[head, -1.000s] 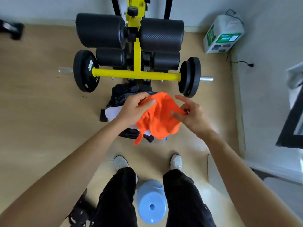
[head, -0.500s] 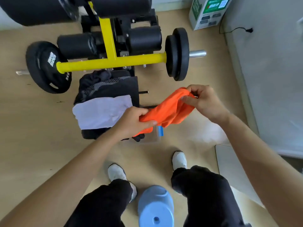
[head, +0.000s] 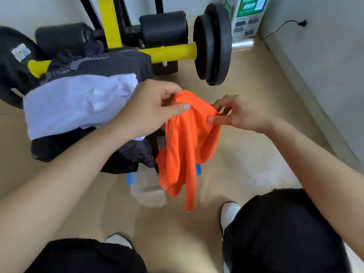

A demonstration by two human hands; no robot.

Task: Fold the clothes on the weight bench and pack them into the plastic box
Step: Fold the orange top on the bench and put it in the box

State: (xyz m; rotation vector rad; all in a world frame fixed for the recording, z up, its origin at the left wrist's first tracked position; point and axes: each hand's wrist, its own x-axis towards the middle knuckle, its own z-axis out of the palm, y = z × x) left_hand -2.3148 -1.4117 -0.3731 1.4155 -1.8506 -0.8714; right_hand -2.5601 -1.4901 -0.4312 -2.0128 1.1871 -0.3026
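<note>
The orange garment (head: 189, 142) hangs at the centre of the frame, held up along its top edge by both hands. The left hand (head: 149, 109) grips the upper-left bunch between thumb and curled fingers, and the right hand (head: 242, 115) pinches the upper-right edge with thumb and fingertips. The garment's long axis runs top to bottom, with 1 narrow strip trailing lowest. The 2 hands are near each other, so the cloth sags in loose folds between them.

The clear plastic box (head: 147, 188), with blue clips, sits on the floor below and left of the hanging cloth and is partly hidden by it. The left hand is nearer the box. The weight bench (head: 49, 148) at the left carries a white garment (head: 74, 103) over dark clothes (head: 118, 64). Folding looks unfinished: the garment probably needs spreading first.

The green-and-white carton (head: 250, 14) at the upper right bears print too blurred to read. So is the pale label (head: 20, 52) on the weight plate (head: 7, 81) at the upper left.
</note>
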